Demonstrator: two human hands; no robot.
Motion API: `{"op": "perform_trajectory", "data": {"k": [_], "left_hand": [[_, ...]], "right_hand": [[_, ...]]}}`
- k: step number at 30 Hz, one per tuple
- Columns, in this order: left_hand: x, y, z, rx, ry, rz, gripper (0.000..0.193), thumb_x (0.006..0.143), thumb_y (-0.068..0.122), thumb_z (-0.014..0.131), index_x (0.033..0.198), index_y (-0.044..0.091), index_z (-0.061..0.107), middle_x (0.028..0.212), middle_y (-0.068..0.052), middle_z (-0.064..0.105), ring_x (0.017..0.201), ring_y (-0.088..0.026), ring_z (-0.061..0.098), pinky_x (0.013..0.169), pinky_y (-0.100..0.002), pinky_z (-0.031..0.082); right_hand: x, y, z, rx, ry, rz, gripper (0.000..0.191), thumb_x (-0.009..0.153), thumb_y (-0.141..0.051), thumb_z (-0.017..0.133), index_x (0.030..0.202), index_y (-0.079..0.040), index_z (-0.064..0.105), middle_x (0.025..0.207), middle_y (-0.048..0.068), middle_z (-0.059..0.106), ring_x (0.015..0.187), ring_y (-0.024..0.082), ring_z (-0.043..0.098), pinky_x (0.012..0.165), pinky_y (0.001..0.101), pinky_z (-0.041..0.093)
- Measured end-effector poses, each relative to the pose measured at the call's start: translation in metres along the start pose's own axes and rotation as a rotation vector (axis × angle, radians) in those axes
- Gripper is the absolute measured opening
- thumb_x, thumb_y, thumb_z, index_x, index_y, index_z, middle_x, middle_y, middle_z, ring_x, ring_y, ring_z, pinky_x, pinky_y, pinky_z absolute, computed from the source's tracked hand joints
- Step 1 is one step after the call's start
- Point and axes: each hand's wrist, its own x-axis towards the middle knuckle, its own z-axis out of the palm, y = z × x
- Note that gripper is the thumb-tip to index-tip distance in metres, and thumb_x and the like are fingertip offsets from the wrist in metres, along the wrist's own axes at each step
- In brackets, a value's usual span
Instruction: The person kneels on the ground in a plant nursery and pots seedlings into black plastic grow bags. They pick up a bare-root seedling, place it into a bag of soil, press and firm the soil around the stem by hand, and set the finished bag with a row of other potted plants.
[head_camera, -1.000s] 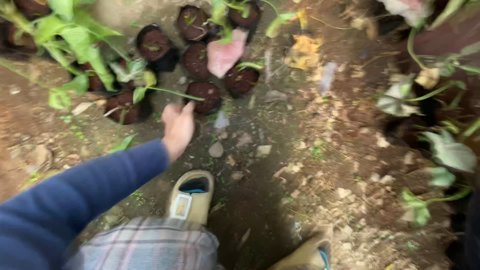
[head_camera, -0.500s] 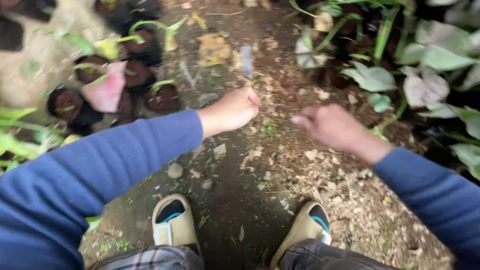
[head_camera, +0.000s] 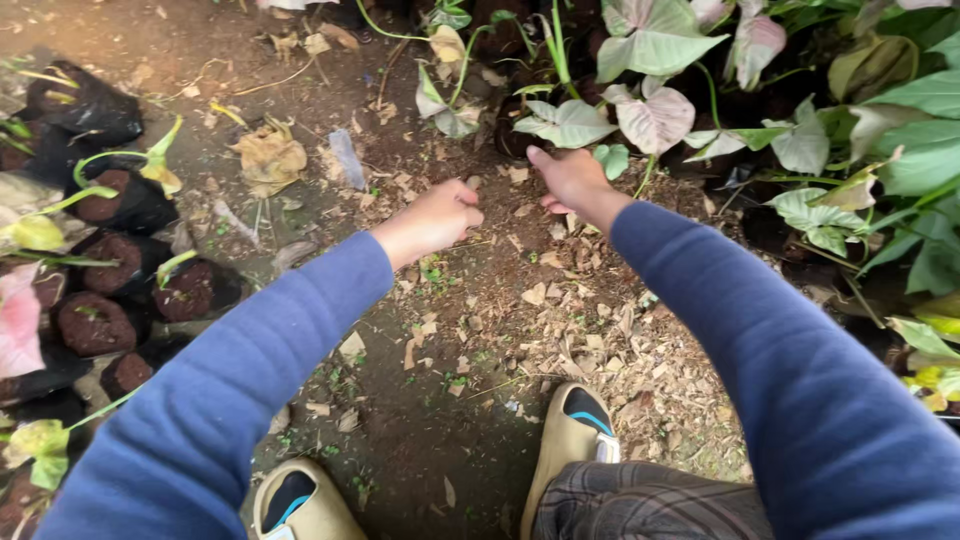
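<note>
Black plastic grow bags (head_camera: 120, 300) packed with dark soil crowd the left edge of the ground, some with thin green shoots, and one pink leaf (head_camera: 18, 330) lies over them at the far left. Beyond them, a dry, curled brown leaf (head_camera: 268, 158) rests on the bare earth. Right of that, the left hand (head_camera: 432, 218) sticks out of a blue sleeve (head_camera: 240, 400) with its fingers curled into a loose fist above soil scattered with wood chips; whether it holds anything I cannot tell, since the palm faces away. Just beside it, the right hand (head_camera: 570, 180) stretches forward with fingers spread open and flat, its fingertips close to the base of a potted plant with pale green, pink-tinged leaves (head_camera: 650, 110); contact looks likely but is not clear. More broad green leaves (head_camera: 900, 150) fill the right side. At the bottom, two tan slip-on shoes (head_camera: 575, 440) stand on the dirt, the right one below checked trousers (head_camera: 640, 505).
</note>
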Motion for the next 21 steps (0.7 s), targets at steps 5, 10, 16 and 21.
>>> {"op": "perform_trajectory", "data": {"k": [5, 10, 16, 21], "left_hand": [[-0.001, 0.0, 0.004, -0.062, -0.113, -0.15, 0.049, 0.091, 0.021, 0.065, 0.136, 0.004, 0.056, 0.116, -0.009, 0.067, 0.096, -0.019, 0.065, 0.079, -0.034, 0.055], [0.0, -0.009, 0.002, -0.09, -0.063, -0.13, 0.045, 0.091, 0.021, 0.065, 0.132, 0.003, 0.061, 0.113, -0.01, 0.069, 0.098, -0.021, 0.067, 0.082, -0.034, 0.056], [-0.011, -0.023, 0.009, 0.092, -0.015, -0.107, 0.044, 0.089, 0.022, 0.069, 0.129, 0.004, 0.063, 0.119, -0.012, 0.071, 0.106, -0.025, 0.068, 0.092, -0.038, 0.052], [-0.02, -0.044, 0.029, 0.232, -0.08, -0.099, 0.046, 0.087, 0.023, 0.073, 0.127, 0.003, 0.063, 0.119, -0.016, 0.07, 0.111, -0.029, 0.066, 0.096, -0.039, 0.051]], "right_hand": [[0.008, -0.006, 0.001, 0.186, 0.061, -0.069, 0.042, 0.094, -0.025, 0.064, 0.124, 0.004, 0.065, 0.108, 0.011, 0.072, 0.076, 0.019, 0.076, 0.056, 0.0296, 0.062], [0.015, 0.017, -0.009, 0.385, -0.079, -0.083, 0.037, 0.093, -0.007, 0.06, 0.126, 0.009, 0.062, 0.109, 0.017, 0.073, 0.085, 0.021, 0.077, 0.066, 0.027, 0.066], [-0.004, 0.083, -0.009, 0.258, -0.43, 0.122, 0.031, 0.093, -0.001, 0.058, 0.122, 0.008, 0.058, 0.095, 0.025, 0.073, 0.088, 0.029, 0.073, 0.078, 0.0304, 0.066], [-0.013, 0.118, 0.015, -0.132, -0.459, 0.029, 0.032, 0.1, -0.014, 0.058, 0.118, 0.011, 0.065, 0.108, 0.019, 0.075, 0.101, 0.021, 0.077, 0.091, 0.0276, 0.056]]}}
